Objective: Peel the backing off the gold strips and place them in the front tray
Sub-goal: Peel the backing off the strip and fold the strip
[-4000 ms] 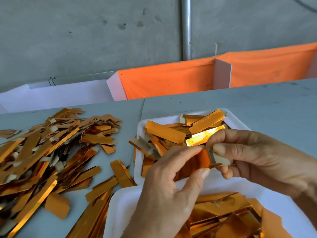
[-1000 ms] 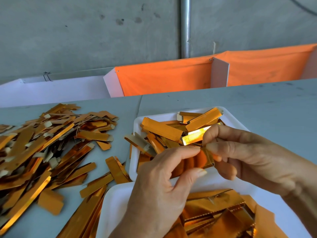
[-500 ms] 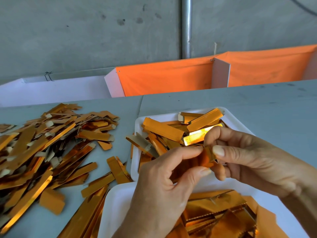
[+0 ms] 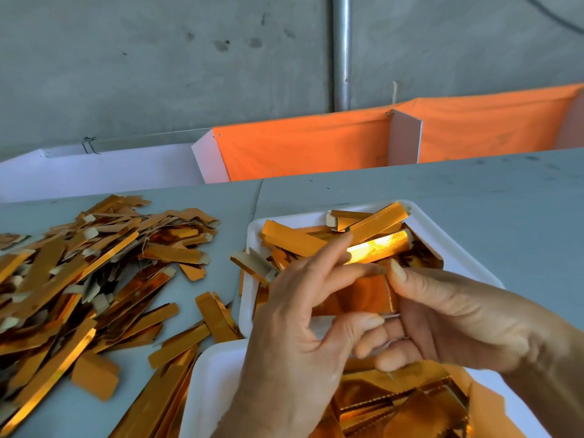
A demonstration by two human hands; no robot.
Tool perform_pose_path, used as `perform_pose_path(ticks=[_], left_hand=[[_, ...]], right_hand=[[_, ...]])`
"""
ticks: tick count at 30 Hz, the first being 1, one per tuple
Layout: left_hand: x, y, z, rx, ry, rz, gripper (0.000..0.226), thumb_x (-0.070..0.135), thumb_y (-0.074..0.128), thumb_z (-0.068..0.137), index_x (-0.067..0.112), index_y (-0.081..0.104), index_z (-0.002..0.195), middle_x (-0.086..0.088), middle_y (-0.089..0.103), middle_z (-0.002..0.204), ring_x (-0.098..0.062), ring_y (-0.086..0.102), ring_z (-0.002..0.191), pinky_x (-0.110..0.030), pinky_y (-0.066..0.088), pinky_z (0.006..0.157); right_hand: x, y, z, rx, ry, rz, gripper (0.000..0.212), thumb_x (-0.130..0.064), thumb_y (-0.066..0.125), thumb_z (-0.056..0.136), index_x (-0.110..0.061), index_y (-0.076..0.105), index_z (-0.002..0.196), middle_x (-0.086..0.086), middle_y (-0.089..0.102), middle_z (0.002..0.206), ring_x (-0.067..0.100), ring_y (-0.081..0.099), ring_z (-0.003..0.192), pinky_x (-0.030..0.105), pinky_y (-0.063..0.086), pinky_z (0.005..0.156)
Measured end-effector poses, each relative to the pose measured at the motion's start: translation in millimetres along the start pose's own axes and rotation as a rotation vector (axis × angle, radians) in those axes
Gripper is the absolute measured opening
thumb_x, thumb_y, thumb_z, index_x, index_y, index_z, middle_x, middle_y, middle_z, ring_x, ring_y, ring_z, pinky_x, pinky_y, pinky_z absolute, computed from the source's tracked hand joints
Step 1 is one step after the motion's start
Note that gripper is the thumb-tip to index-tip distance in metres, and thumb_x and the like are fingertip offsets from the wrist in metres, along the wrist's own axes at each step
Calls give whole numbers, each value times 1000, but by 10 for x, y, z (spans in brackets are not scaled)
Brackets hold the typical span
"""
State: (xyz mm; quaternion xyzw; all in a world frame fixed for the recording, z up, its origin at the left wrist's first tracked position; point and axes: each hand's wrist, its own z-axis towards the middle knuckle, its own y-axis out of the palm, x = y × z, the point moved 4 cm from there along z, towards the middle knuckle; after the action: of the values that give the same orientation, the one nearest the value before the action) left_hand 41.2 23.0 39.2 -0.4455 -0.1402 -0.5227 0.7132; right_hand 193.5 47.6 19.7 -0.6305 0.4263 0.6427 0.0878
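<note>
A short gold strip (image 4: 363,294) is held between both hands above the gap between two white trays. My left hand (image 4: 294,352) pinches its left part between thumb and forefinger. My right hand (image 4: 458,324) pinches its right end, thumb on top. The far white tray (image 4: 319,218) holds several gold strips. The near white tray (image 4: 211,374) at the bottom holds wider gold foil pieces (image 4: 401,406), partly hidden by my hands.
A large heap of gold strips (image 4: 79,273) covers the grey table on the left, some spilling beside the near tray. An orange cloth barrier (image 4: 303,147) and white boards stand behind the table. Bare grey table surface (image 4: 489,203) lies to the right.
My hands have stayed over the trays, working the same strip. The left forefinger has stretched out along the strip's top edge, and more of the gold face shows between the hands.
</note>
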Motion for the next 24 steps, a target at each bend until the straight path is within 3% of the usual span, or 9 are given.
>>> perform_pose_path(ticks=[3, 5, 7, 10, 13, 16, 19, 21, 24], left_hand=[[22, 55, -7, -45, 31, 36, 69, 24, 61, 81, 47, 32, 140, 34, 46, 134, 2, 30, 137, -40, 29, 112], [41, 81, -13, -65, 32, 53, 72, 20, 53, 82, 52, 27, 141, 32, 27, 147, 4, 15, 141, -32, 25, 115], [50, 83, -13, -32, 45, -7, 70, 19, 51, 82, 51, 29, 140, 31, 17, 151, 5, 12, 141, -16, 22, 113], [-91, 23, 11, 106, -145, -278, 59, 34, 62, 86, 55, 33, 133, 33, 38, 140, 9, 35, 131, -13, 37, 100], [-224, 22, 20, 125, -247, -413, 57, 33, 64, 83, 45, 40, 133, 29, 62, 117, 6, 57, 111, -7, 45, 84], [-229, 8, 22, 103, -250, -396, 53, 31, 58, 83, 45, 44, 132, 26, 65, 111, 5, 59, 107, -10, 44, 90], [-212, 8, 14, 64, -229, -359, 42, 30, 52, 93, 50, 44, 129, 30, 62, 115, 6, 59, 107, -6, 43, 87], [-189, 37, 4, 0, -236, -313, 44, 23, 48, 98, 54, 43, 128, 32, 59, 118, 11, 55, 110, -2, 40, 87], [-156, 96, -21, -97, -264, -264, 49, 19, 42, 99, 64, 46, 118, 35, 60, 110, 16, 55, 102, 4, 34, 83]], right_hand=[[-36, -13, -21, 14, -23, -33, 75, -32, 82, 72, 3, 49, 129, 24, 65, 109, 33, 65, 104, 41, 54, 90], [-61, -68, -19, 132, -59, -71, 82, -24, 90, 60, 9, 48, 122, 22, 64, 107, 31, 66, 105, 45, 52, 95], [-70, -102, -17, 241, -91, -106, 76, -19, 94, 51, 3, 55, 112, 21, 66, 105, 30, 68, 102, 40, 55, 89], [-58, -25, 30, 292, -95, -317, 49, -18, 90, 53, -15, 64, 93, 13, 69, 98, 32, 68, 99, 35, 56, 81], [-16, 98, 123, 338, -90, -600, 33, -22, 84, 61, -28, 61, 83, 2, 71, 92, 28, 68, 97, 40, 54, 88], [23, 180, 188, 374, -76, -714, 37, -24, 82, 63, -25, 57, 89, -2, 73, 91, 18, 70, 88, 38, 56, 86], [-14, 143, 126, 480, -94, -766, 46, -46, 83, 64, -21, 57, 93, -4, 73, 91, 14, 70, 87, 40, 57, 84], [-94, 76, 58, 581, -191, -688, 51, -58, 76, 67, -22, 59, 99, -4, 73, 90, 12, 70, 88, 34, 58, 77], [-214, 3, -16, 625, -392, -538, 44, -52, 74, 75, -32, 60, 112, -6, 72, 94, 12, 70, 85, 23, 53, 64]])
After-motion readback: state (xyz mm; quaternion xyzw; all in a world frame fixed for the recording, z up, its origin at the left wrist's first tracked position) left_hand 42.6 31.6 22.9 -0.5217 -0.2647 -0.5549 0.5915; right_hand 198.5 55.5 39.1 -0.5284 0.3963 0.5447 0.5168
